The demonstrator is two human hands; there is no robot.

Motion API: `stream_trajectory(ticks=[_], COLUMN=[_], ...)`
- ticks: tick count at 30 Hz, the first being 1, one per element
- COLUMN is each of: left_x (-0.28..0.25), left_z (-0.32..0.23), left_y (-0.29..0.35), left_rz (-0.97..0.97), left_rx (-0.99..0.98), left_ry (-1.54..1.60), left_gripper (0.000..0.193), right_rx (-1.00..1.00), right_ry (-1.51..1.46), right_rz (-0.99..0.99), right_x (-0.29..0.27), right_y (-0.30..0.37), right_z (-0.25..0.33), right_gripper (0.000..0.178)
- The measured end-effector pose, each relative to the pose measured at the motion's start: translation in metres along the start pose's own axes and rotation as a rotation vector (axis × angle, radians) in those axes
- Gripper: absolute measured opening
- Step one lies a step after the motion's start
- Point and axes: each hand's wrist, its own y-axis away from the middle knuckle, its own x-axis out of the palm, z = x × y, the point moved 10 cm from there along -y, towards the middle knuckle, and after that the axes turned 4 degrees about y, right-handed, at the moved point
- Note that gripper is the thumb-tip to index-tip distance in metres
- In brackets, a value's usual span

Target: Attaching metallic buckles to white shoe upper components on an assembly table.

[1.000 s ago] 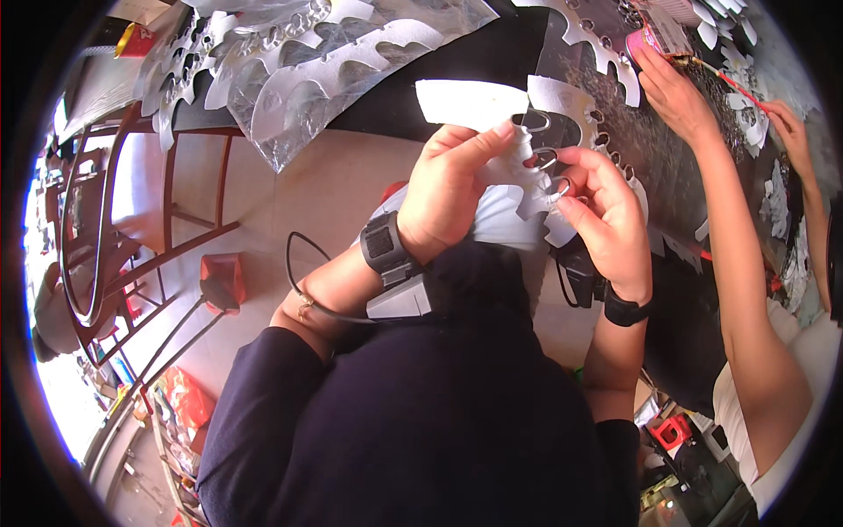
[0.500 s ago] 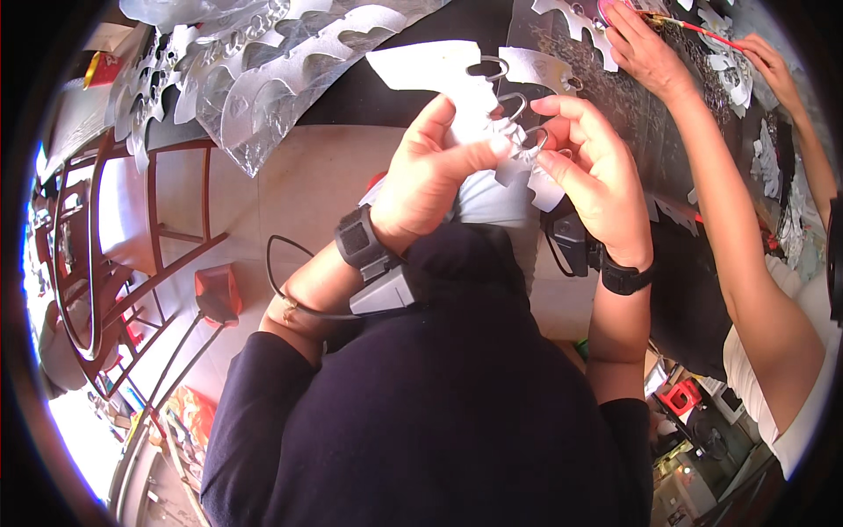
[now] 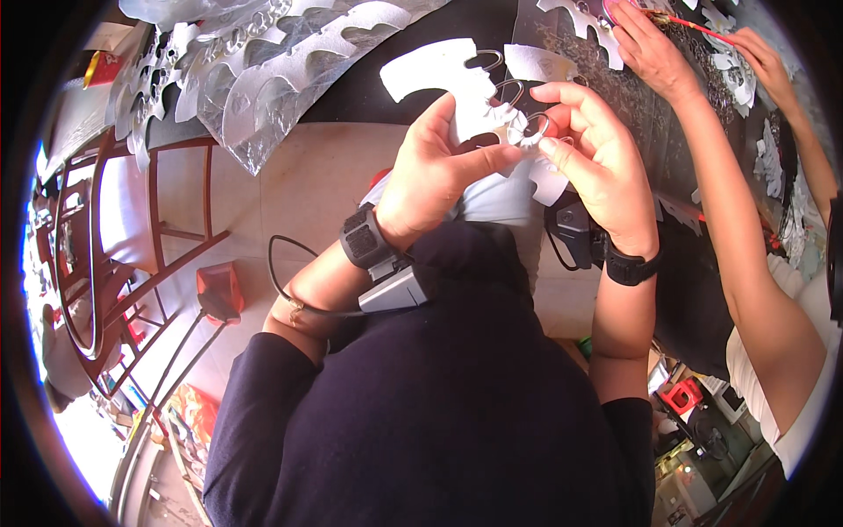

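Head view: both hands (image 3: 518,167) pinch white cutout (image 3: 448,70)

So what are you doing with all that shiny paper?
A person holds a white cut-out shape up in both hands. The left hand grips it from below with the thumb across, and the right hand pinches its edge by a thin metal ring; more rings sit along that edge. A heap of silvery cut-outs lies on the dark table ahead. On the right, another person's hands work on the table too.
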Motion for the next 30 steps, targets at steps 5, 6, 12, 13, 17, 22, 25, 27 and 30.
stream_trajectory(ticks=[5, 6, 12, 13, 17, 22, 25, 27, 30], left_x=[-0.001, -0.002, -0.002, -0.001, 0.004, 0.008, -0.003, -0.003, -0.002], left_z=[-0.006, -0.006, 0.010, 0.011, 0.007, 0.007, 0.010, 0.010, 0.005], left_y=[0.000, 0.000, 0.001, 0.001, 0.001, 0.002, 0.003, 0.002, 0.003], left_rz=[-0.034, -0.035, 0.009, 0.020, 0.060, 0.037, -0.014, -0.014, -0.030], left_rx=[0.074, 0.074, -0.071, -0.080, -0.071, -0.100, -0.092, -0.081, -0.042], left_ry=[0.032, 0.032, 0.162, 0.172, 0.171, 0.199, 0.128, 0.089, 0.093], left_gripper=[0.039, 0.039, 0.042, 0.043, 0.047, 0.048, 0.048, 0.048, 0.047], right_rx=[-0.012, -0.012, 0.017, 0.026, 0.030, 0.037, 0.031, 0.026, 0.054], right_ry=[0.020, 0.019, -0.140, -0.155, -0.155, -0.134, -0.133, -0.127, -0.171], right_rz=[-0.018, -0.017, 0.024, 0.029, 0.029, 0.017, 0.047, 0.054, 0.059], right_x=[0.002, 0.002, 0.006, 0.006, 0.003, 0.002, 0.008, 0.008, 0.011], right_y=[0.000, 0.000, 0.002, 0.002, 0.003, 0.005, 0.004, 0.004, 0.005], right_z=[0.001, 0.001, -0.004, -0.004, -0.004, -0.006, -0.005, -0.003, -0.007], right_gripper=[0.032, 0.032, 0.034, 0.035, 0.035, 0.035, 0.035, 0.035, 0.036])
